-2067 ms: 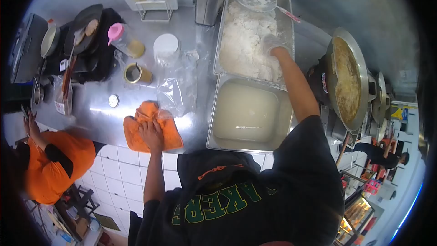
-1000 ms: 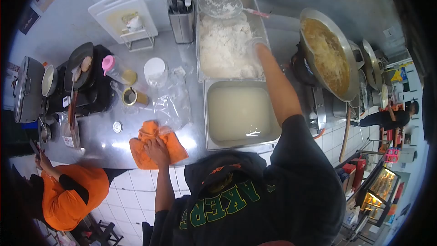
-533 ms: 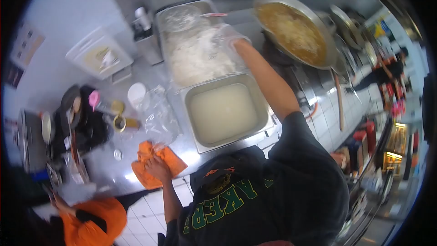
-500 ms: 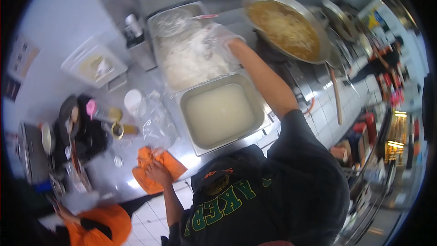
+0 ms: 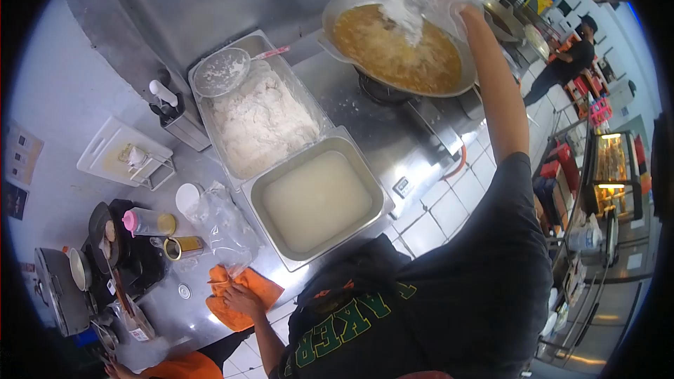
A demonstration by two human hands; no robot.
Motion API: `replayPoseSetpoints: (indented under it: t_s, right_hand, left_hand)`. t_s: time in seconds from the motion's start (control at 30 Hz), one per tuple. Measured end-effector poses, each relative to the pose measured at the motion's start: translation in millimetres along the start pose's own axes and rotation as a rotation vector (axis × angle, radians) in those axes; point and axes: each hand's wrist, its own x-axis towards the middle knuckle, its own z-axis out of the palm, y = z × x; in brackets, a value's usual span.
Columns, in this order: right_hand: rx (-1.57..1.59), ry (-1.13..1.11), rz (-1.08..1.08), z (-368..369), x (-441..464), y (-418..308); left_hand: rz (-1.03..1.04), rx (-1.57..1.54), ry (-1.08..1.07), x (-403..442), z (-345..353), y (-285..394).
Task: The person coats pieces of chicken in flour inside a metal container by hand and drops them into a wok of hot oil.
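My right hand (image 5: 437,1), in a clear plastic glove, is over the far side of a large wok (image 5: 330,35) of bubbling oil. Its fingers are around white, flour-coated food (image 5: 404,17) that hangs down toward the oil; the exact kind cannot be made out. My left hand (image 5: 242,300) lies with its fingers spread on an orange cloth (image 5: 263,289) at the counter's front edge. Between my arms sit a steel pan of cloudy pale liquid (image 5: 316,200) and, behind it, a pan of white flour (image 5: 263,119). A strainer (image 5: 221,74) with a red handle rests on the flour pan.
Left on the steel counter (image 5: 165,316) are a plastic bag (image 5: 225,228), a pink-capped bottle (image 5: 147,222), an open can (image 5: 182,247) and a black pan (image 5: 105,231). A cutting board (image 5: 116,151) leans against the wall. One person (image 5: 572,60) stands far right; another person's orange garment (image 5: 186,366) shows lower left.
My right hand has moved from the flour pan to above the wok, carrying floured food. My left hand stays on the orange cloth. The camera view has shifted.
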Motion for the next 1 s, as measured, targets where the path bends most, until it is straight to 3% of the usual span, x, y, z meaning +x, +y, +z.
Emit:
replayPoseSetpoints:
  t_s: [0.17, 0.27, 0.3, 0.37, 0.43, 0.47, 0.53, 0.57, 0.6, 0.63, 0.7, 0.77, 0.83, 0.9, 0.93, 0.97, 1.0]
  right_hand:
    - [-0.502, 0.050, 0.072, 39, 81, 141]
    - [-0.596, 0.107, 0.178, 80, 98, 189]
    - [-0.607, 0.142, 0.200, 88, 102, 195]
    - [-0.636, 0.200, 0.208, 96, 109, 207]
    - [-0.711, 0.290, 0.232, 93, 122, 225]
    - [-0.887, 0.116, 0.211, 77, 146, 241]
    - [-1.003, 0.024, 0.167, 51, 159, 224]
    - [-0.949, 0.106, 0.144, 31, 157, 175]
    - [-1.040, -0.051, 0.057, 17, 119, 74]
    - [-1.119, -0.049, -0.156, 5, 129, 65]
    - [-1.086, -0.110, -0.313, -3, 142, 11]
    - [-0.976, -0.198, -0.270, 39, 111, -60]
    - [-0.494, -0.184, -0.249, 87, 73, -108]
    - [-0.609, -0.284, -0.336, 160, 76, -169]
    - [-0.963, -0.386, -0.445, 217, 89, -189]
    - [-0.908, -0.335, -0.636, 273, 90, -176]
    - [-0.887, -0.476, -0.434, 319, 84, -181]
  left_hand:
    - [-0.062, 0.031, -0.050, 2, 16, -11]
    - [0.046, 0.060, 0.201, 1, 27, -15]
    - [0.022, 0.073, 0.201, 3, 22, -10]
    - [-0.072, -0.028, -0.012, 7, 9, -4]
    - [-0.080, -0.035, 0.000, 9, 7, 2]
    - [-0.099, -0.026, 0.009, 8, 9, 2]
    - [-0.120, 0.006, 0.030, 8, 13, 2]
    - [-0.125, 0.018, 0.011, 8, 13, 5]
    - [-0.126, 0.009, 0.039, 9, 11, 9]
    - [-0.131, 0.006, 0.069, 9, 8, 12]
    - [-0.139, -0.001, 0.073, 7, 10, 12]
    - [-0.187, 0.023, 0.041, 7, 8, 15]
    - [-0.205, 0.038, 0.021, 7, 4, 16]
    - [-0.187, -0.019, 0.031, 9, 5, 16]
    - [-0.224, -0.039, 0.002, 11, 0, 20]
    - [-0.234, -0.037, 0.002, 10, -2, 21]
    - [-0.248, -0.045, -0.020, 10, -3, 21]
